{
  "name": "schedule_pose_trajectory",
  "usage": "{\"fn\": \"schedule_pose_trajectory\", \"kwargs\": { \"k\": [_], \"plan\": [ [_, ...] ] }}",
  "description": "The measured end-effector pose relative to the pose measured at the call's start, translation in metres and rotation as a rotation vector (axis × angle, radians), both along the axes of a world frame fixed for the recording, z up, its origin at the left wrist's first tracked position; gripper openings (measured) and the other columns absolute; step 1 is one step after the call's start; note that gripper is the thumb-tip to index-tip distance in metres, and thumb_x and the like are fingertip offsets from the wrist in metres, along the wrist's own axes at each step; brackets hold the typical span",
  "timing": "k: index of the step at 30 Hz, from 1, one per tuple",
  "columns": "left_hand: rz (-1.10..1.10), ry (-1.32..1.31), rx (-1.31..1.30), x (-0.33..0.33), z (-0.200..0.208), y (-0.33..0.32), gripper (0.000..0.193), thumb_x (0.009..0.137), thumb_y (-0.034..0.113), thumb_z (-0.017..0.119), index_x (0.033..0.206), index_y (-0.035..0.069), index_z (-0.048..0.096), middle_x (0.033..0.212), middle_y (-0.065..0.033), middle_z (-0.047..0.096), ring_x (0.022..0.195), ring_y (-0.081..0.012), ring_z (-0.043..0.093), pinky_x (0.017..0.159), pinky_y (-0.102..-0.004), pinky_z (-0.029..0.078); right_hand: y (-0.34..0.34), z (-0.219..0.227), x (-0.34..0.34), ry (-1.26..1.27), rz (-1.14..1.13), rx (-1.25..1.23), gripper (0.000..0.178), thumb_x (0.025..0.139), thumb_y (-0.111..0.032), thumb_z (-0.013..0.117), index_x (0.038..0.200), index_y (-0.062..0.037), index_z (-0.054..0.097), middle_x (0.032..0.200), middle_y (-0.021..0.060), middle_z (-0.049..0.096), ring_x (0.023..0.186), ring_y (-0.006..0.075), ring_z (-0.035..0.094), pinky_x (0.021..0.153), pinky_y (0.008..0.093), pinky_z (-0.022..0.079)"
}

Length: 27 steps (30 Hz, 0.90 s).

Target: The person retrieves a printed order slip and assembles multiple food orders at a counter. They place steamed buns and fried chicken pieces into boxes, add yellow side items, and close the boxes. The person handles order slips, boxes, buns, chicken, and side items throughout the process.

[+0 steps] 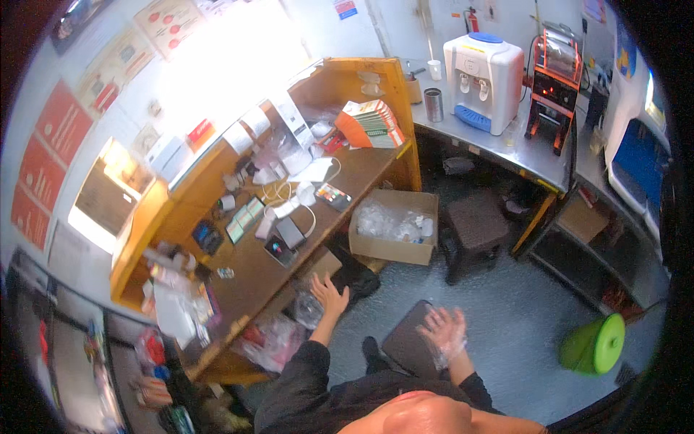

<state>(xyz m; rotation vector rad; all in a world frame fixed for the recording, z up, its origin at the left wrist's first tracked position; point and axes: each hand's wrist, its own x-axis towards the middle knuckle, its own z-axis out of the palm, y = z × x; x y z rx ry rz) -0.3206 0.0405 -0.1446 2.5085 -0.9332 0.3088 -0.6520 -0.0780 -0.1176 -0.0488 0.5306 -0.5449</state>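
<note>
My left hand (330,295) is held out beside the front edge of the brown desk (249,293), its fingers spread and nothing in it. Lower and to the right, my right hand (441,331) is raised with its fingers apart, a little smeared by motion. Clear thin plastic, which looks like a disposable glove (447,353), shows around that hand and wrist. Beneath the right hand is a dark square stool seat (406,338). Clear plastic bags (275,340) lie under the desk edge, close to my left forearm.
Phones (280,251), white cables and a stack of orange booklets (370,124) lie on the desk. An open cardboard box (390,249) of clear plastic stands ahead, beside a brown stool (477,220). A water dispenser (483,76) tops the metal counter. A green lidded bin (594,343) stands right.
</note>
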Motion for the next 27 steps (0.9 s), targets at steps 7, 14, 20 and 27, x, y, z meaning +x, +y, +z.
{"fn": "schedule_pose_trajectory", "kwargs": {
  "k": [7, 14, 20, 27],
  "plan": [
    [-0.334, 1.165, 0.741, -0.268, -0.049, 0.108, 0.070, 0.080, 0.054, 0.047, 0.133, 0.011, 0.034, 0.138, -0.0183, 0.031, 0.131, -0.0357, 0.019, 0.100, -0.0627, 0.003, -0.010, 0.036, -0.066, 0.051, 0.358, 0.039, 0.061, 0.083, -0.043, 0.049, 0.128, -0.0059, 0.030, 0.134, 0.0168, 0.036, 0.126, 0.0305, 0.029, 0.100, 0.0603, 0.023],
    [0.262, 1.325, 0.211, -0.516, -0.118, 0.277, 0.055, 0.080, 0.048, 0.050, 0.114, 0.005, 0.051, 0.116, -0.0197, 0.049, 0.111, -0.0377, 0.042, 0.089, -0.0521, 0.029, 0.098, 0.051, -0.078, 0.064, 0.932, -0.062, 0.057, 0.080, -0.041, 0.054, 0.122, -0.0073, 0.036, 0.129, 0.0126, 0.041, 0.113, 0.0249, 0.041, 0.098, 0.0539, 0.029],
    [0.876, 0.945, -0.006, -0.742, -0.160, 0.396, 0.044, 0.082, 0.040, 0.050, 0.097, 0.001, 0.062, 0.103, -0.0222, 0.059, 0.094, -0.0393, 0.055, 0.080, -0.0482, 0.044, 0.282, 0.041, -0.126, 0.001, 1.549, -0.157, 0.057, 0.078, -0.038, 0.054, 0.122, -0.0068, 0.034, 0.129, 0.0130, 0.041, 0.116, 0.0277, 0.038, 0.099, 0.0501, 0.029],
    [1.516, 0.633, -0.043, -1.072, -0.185, 0.393, 0.030, 0.082, 0.027, 0.046, 0.095, 0.005, 0.064, 0.096, -0.0187, 0.061, 0.091, -0.0343, 0.057, 0.080, -0.0470, 0.045, 0.535, 0.009, -0.330, -0.171, 2.090, -0.137, 0.047, 0.085, -0.032, 0.045, 0.122, -0.0036, 0.037, 0.129, 0.0120, 0.041, 0.118, 0.0273, 0.039, 0.099, 0.0450, 0.033]
  ]
}}
